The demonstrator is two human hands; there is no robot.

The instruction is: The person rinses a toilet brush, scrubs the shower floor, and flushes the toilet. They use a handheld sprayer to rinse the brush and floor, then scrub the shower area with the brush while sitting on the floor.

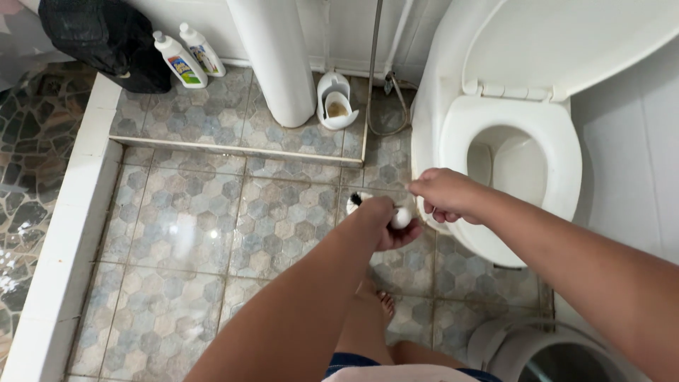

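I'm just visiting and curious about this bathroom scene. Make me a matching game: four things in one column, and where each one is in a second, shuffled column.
Things:
1. two cleaner bottles
2. toilet brush holder
3. black bag
4. toilet lid

Places:
A. raised upright behind the seat
B. top left corner, on the raised tiled step
C. on the step, right of the white pedestal column
D. on the step against the wall, right beside the black bag

Pairs: 1-D, 2-C, 3-B, 4-A
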